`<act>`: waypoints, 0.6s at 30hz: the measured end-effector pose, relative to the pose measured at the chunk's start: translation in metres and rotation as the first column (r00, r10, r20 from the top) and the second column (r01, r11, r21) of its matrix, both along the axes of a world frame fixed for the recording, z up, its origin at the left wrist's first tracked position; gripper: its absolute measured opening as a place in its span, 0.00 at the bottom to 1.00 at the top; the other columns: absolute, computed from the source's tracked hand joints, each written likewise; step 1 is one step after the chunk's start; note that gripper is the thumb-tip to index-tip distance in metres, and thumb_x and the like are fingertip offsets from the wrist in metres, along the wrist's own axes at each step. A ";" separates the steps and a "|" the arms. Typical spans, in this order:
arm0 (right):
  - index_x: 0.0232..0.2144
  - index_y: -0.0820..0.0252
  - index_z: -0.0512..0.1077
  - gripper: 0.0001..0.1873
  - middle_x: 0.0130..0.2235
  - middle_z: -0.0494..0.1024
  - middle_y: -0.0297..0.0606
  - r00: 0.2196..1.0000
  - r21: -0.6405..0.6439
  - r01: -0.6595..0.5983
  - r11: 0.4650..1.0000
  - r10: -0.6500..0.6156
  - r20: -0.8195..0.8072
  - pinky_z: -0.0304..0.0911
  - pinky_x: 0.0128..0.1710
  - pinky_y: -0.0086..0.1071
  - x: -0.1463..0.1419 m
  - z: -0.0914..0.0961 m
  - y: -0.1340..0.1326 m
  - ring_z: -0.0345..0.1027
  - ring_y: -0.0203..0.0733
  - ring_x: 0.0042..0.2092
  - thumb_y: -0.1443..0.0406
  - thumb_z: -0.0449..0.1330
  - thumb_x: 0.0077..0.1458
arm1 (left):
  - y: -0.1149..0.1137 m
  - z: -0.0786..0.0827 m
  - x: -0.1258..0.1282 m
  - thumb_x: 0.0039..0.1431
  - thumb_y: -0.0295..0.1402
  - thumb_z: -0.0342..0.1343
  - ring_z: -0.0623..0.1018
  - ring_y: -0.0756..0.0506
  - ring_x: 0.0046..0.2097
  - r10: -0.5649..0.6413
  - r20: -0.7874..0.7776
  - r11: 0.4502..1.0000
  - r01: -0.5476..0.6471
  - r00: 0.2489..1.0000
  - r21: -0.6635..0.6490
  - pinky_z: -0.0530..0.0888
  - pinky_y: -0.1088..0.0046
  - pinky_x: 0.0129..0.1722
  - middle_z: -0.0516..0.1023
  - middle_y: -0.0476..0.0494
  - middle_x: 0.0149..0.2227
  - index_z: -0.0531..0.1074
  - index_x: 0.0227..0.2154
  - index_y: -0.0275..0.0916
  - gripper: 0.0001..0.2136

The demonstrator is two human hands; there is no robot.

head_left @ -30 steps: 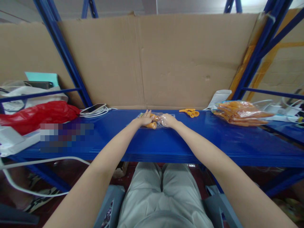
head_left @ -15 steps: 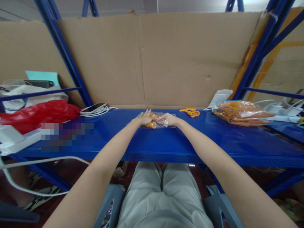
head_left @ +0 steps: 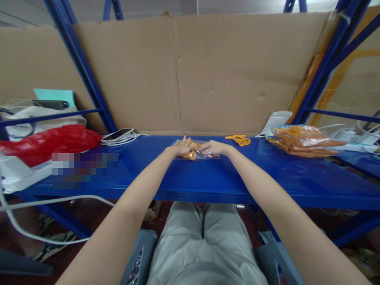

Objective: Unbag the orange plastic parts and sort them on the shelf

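Note:
A small clear plastic bag (head_left: pixel 204 155) with orange plastic pieces (head_left: pixel 190 155) inside lies on the blue shelf (head_left: pixel 208 178) far in front of me. My left hand (head_left: pixel 181 149) rests flat on its left part with the fingers stretched out. My right hand (head_left: pixel 216 147) lies on its right part, fingers extended toward the left hand and pressing on the bag. Both arms are fully stretched forward.
An orange plastic piece (head_left: pixel 238 139) lies loose right of the hands. A large bag of orange pieces (head_left: pixel 303 140) sits far right. A phone (head_left: pixel 116 135) on white cables and a red bag (head_left: pixel 47 143) lie left. Cardboard (head_left: pixel 208 79) backs the shelf.
My right hand has uncurled from a grip on the bag and now lies flatter over it, shifted slightly left. The left hand has stayed in place.

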State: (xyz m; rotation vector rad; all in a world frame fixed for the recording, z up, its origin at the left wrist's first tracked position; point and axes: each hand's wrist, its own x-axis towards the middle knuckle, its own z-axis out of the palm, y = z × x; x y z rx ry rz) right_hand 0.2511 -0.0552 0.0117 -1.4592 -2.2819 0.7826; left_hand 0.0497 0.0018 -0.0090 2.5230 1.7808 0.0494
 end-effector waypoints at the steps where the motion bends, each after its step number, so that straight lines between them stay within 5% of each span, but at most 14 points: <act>1: 0.38 0.63 0.81 0.12 0.15 0.63 0.26 0.999 -0.026 0.041 0.999 -0.042 -0.022 0.49 0.20 0.24 0.006 0.004 -0.001 0.51 0.27 0.17 0.69 0.60 0.52 | 0.000 0.001 0.000 0.65 0.49 0.27 0.40 0.39 0.72 -0.001 -0.011 1.000 0.001 1.000 -0.026 0.50 0.57 0.68 0.34 0.35 0.72 0.41 0.70 0.32 0.36; 6: 0.34 0.63 0.79 0.07 0.21 0.71 0.31 0.911 0.039 0.344 0.938 -0.323 -0.255 0.52 0.20 0.23 0.044 0.017 0.007 0.54 0.26 0.18 0.68 0.61 0.55 | -0.001 0.005 0.000 0.66 0.49 0.26 0.38 0.39 0.72 0.023 -0.015 0.995 -0.024 1.000 -0.092 0.47 0.56 0.68 0.28 0.36 0.72 0.36 0.71 0.33 0.35; 9: 0.40 0.64 0.79 0.12 0.34 0.80 0.43 0.751 0.201 0.654 0.729 -0.597 -0.281 0.65 0.30 0.27 0.066 0.011 0.018 0.71 0.35 0.29 0.70 0.57 0.57 | -0.003 0.008 -0.001 0.66 0.48 0.26 0.39 0.38 0.72 0.040 -0.019 0.994 -0.041 0.999 -0.105 0.47 0.57 0.69 0.28 0.35 0.71 0.36 0.71 0.32 0.35; 12: 0.48 0.65 0.78 0.18 0.48 0.80 0.51 0.661 0.354 0.729 0.586 -0.737 -0.141 0.67 0.47 0.34 0.081 -0.002 0.024 0.74 0.48 0.49 0.70 0.57 0.56 | -0.004 0.009 -0.004 0.66 0.47 0.26 0.41 0.37 0.72 0.063 -0.014 0.992 -0.064 0.998 -0.107 0.47 0.57 0.69 0.27 0.35 0.71 0.36 0.71 0.32 0.35; 18: 0.54 0.61 0.75 0.24 0.53 0.77 0.51 0.642 0.428 0.605 0.671 -0.730 0.236 0.65 0.53 0.41 0.092 -0.018 0.020 0.69 0.54 0.57 0.68 0.56 0.55 | 0.003 0.007 -0.014 0.66 0.48 0.28 0.41 0.37 0.72 0.093 -0.001 0.992 -0.093 0.996 -0.083 0.46 0.54 0.68 0.30 0.35 0.71 0.38 0.71 0.32 0.35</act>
